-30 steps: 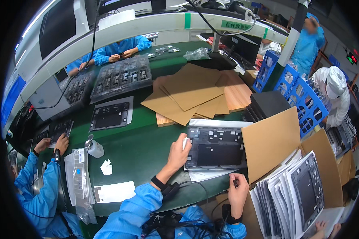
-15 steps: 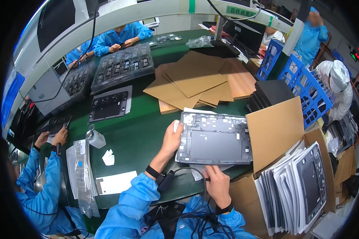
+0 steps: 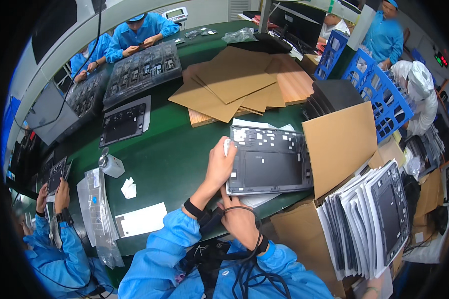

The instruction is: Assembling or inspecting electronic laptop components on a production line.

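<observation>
I watched remotely as the left hand (image 3: 218, 167) gripped a flat dark-grey rectangular panel (image 3: 273, 170) over the green-topped table (image 3: 172, 157), the right hand (image 3: 241, 223) at its lower edge, whether gripping I couldn't tell.

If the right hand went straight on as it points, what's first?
The right hand would likely meet the dark panel at its near left corner, with the left hand close beyond; one view leaves depth unclear.

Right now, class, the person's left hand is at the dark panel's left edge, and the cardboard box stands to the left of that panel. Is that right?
Not quite: the cardboard box stands to the right of the dark panel, as the head view shows. The left hand is indeed at its left edge.
</observation>
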`<state>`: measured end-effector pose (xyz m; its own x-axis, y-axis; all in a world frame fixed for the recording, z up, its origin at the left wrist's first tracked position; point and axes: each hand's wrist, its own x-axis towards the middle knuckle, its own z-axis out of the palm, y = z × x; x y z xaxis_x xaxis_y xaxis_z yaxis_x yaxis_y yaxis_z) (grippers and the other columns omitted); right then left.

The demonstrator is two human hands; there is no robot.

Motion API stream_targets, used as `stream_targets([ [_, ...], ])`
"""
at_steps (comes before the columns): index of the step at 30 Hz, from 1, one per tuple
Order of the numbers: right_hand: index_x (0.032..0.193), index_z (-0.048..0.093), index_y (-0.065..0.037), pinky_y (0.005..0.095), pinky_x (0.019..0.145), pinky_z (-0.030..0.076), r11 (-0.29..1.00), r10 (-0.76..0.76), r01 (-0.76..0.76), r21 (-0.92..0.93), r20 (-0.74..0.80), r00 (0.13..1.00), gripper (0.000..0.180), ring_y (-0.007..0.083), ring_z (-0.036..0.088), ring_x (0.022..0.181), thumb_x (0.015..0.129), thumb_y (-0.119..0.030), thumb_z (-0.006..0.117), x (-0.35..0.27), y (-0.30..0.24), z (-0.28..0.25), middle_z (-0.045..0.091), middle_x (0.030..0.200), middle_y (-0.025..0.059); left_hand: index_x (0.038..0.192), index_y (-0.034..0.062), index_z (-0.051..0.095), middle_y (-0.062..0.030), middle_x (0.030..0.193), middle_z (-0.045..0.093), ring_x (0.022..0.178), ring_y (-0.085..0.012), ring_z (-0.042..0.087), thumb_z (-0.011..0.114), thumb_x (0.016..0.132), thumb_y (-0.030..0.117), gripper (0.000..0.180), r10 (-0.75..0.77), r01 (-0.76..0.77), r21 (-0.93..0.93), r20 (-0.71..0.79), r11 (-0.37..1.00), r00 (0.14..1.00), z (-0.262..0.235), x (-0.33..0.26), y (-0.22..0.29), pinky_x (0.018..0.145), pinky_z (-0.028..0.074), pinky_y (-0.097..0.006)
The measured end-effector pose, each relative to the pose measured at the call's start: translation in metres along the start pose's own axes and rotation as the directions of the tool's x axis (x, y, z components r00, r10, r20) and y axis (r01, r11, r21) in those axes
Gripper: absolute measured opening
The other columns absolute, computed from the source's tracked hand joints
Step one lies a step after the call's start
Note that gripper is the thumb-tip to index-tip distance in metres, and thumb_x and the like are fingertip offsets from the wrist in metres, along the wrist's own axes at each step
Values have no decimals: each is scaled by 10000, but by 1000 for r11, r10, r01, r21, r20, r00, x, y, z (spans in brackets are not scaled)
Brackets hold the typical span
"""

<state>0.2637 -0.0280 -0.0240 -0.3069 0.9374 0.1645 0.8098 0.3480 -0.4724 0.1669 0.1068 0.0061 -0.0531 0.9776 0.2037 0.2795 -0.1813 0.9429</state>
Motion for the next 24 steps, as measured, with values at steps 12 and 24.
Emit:
stream_targets([
  [12,706,687,-41,482,552,475,993,-20,36,115,-134,991,202,399,657,632,766,-232,708,-6,4,27,641,652,194,1155,-31,445,-309,695,621,697,-519,632,672,929,152,369,244,-273,170,176,947,954,12,-36,20,599,510,-581],
  [24,703,637,3,500,552,467,997,69,-67,27,-106,992,269,442,639,643,791,-242,705,5,12,11,635,676,245,1077,-15,451,-299,728,633,717,-510,636,610,961,149,256,198,-200,-23,-51,980,979,14,-14,38,612,493,-562],
])
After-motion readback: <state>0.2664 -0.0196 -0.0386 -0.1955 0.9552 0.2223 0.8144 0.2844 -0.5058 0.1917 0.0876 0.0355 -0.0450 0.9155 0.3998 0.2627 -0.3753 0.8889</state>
